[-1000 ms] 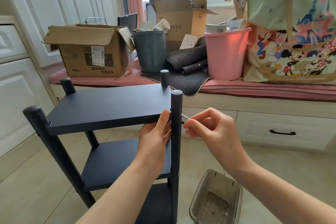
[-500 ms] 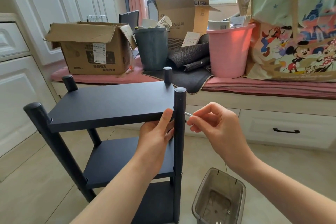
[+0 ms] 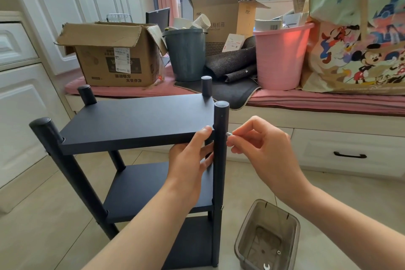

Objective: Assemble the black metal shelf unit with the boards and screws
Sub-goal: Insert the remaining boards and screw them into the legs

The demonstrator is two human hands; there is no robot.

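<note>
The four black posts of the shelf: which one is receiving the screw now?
The near right post: the right hand pinches a screw against its side, just below its cap. The other three posts stand untouched.

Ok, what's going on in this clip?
A person is putting together a black shelf unit on the floor. The left hand grips the front edge of the top board beside the front right post, while the right hand pinches a screw at the post's outer side, level with that board. Two lower boards are already in place. A clear bin with small hardware sits nearby.
</note>
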